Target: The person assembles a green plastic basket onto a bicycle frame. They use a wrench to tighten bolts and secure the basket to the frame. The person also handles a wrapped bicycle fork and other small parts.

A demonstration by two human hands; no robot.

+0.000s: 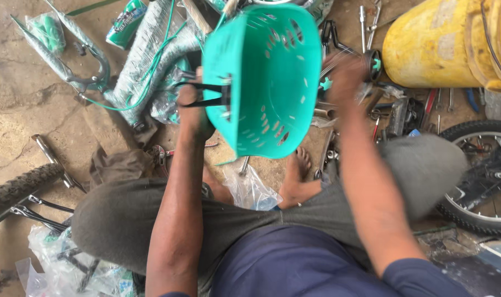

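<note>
Holding a teal plastic basket (264, 77) up above the floor (25, 99), between the knees, mouth tilted toward the camera. Left hand (192, 110) clamped at the basket's left rim, fingers (189, 94) closed on the black metal bracket (209, 94) where it meets the plastic wall. Right hand (344, 71) blurred behind the basket's right side; touching or just beside the wall, but impossible to tell whether closed or released. Sitting cross-legged in grey trousers (118, 214), a bare foot (297, 179) directly under the basket.

Lying around on the floor: a wrapped bicycle frame (146, 55) with green cable near the top left, a yellow bucket (443, 47) at the top right corner, spanners (366, 22) just beside it, a wheel with tyre (476, 181) at the right edge, another tyre (16, 190) at the left edge, clear plastic bags (58, 258) at the bottom left.

Judging the risks: with only the left grip certain, likely to twist or drop onto the foot if the bracket slips. Thin slotted plastic probably prone to cracking at the bracket under hard squeezing. Small fasteners, if loose, easily lost among the tools and bags below. Blurred right hand suggests quick movement, so a knock against the nearby metal parts seems possible.
</note>
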